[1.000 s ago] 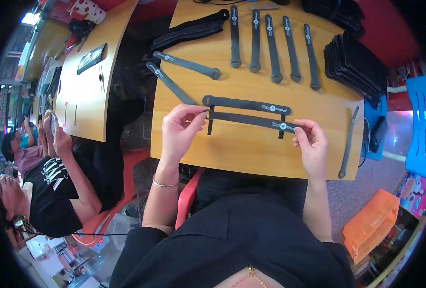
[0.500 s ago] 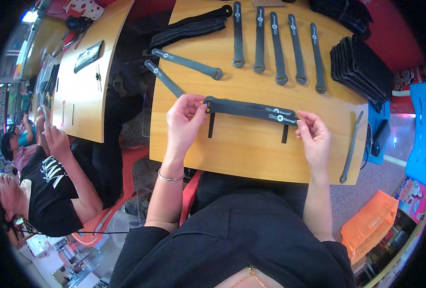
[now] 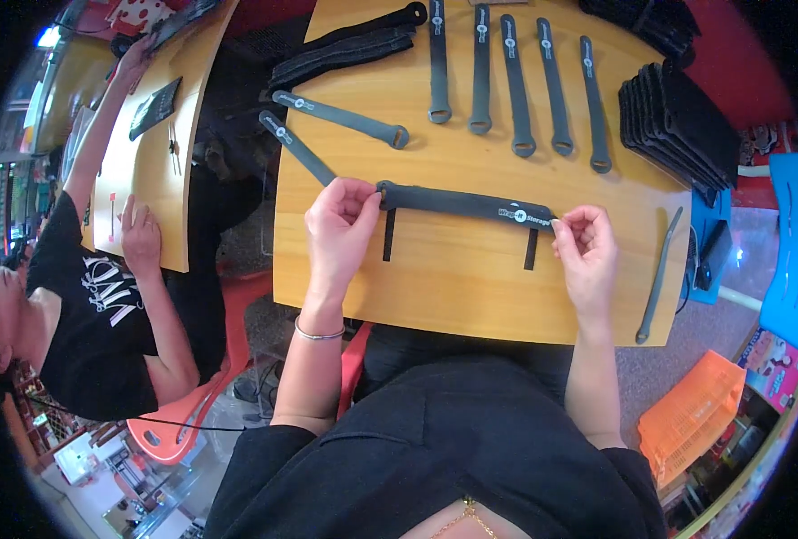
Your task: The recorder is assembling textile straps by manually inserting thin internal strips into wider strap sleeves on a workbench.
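Observation:
Dark grey hook-and-loop straps (image 3: 457, 203), lying one on the other, are stretched level above the near half of the table. My left hand (image 3: 338, 229) pinches their left end, by the slotted round tip. At the other end, the fingertips of my right hand (image 3: 586, 250) are closed on the printed tip. Below the straps, two short black strips, a left one (image 3: 389, 238) and a right one (image 3: 531, 251), point toward me on the wood. Just beyond my left hand lies a slanted grey strap (image 3: 298, 148), its near end hidden by the hand.
Several grey straps (image 3: 518, 90) lie spread across the far side of the table (image 3: 435, 301). Bundled black straps (image 3: 340, 58) are at far left, stacked black pieces (image 3: 677, 126) at right. One strap (image 3: 659, 274) lies near the right edge. A co-worker (image 3: 102, 305) sits at another table.
The straps in my hands have come together; the back one's printing is now mostly covered. The co-worker now reaches one arm far across their table.

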Available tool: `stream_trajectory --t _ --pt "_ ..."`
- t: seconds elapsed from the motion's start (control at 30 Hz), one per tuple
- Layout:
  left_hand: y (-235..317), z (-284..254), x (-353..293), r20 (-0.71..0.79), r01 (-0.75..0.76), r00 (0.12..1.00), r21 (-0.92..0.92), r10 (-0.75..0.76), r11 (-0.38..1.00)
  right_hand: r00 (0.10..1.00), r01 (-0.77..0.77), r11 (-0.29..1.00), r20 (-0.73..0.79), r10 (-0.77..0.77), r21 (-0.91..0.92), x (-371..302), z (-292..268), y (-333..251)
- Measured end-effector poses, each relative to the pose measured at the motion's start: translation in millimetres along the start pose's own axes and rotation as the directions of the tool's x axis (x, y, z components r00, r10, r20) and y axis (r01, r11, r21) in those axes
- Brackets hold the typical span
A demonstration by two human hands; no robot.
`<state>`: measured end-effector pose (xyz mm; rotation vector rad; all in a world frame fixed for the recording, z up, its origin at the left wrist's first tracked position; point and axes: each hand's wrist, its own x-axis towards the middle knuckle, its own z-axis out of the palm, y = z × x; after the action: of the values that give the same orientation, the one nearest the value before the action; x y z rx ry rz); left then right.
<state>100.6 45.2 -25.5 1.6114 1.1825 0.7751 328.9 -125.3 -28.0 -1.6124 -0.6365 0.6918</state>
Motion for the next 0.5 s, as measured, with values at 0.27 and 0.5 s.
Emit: stream_trajectory --t 0.27,0.5 --pt "-4.8 -0.5 1.5 -0.012 -0.001 1.000 -0.014 0.001 1.000 1.000 0.002 1.000 0.015 -0.002 -0.017 -2.5 0.9 -0.6" --pt "-5.4 0.0 1.4 -0.032 0.001 1.000 0.025 0.000 1.000 1.000 0.017 1.000 0.023 -0.016 -0.023 -1.7 1.2 -0.3"
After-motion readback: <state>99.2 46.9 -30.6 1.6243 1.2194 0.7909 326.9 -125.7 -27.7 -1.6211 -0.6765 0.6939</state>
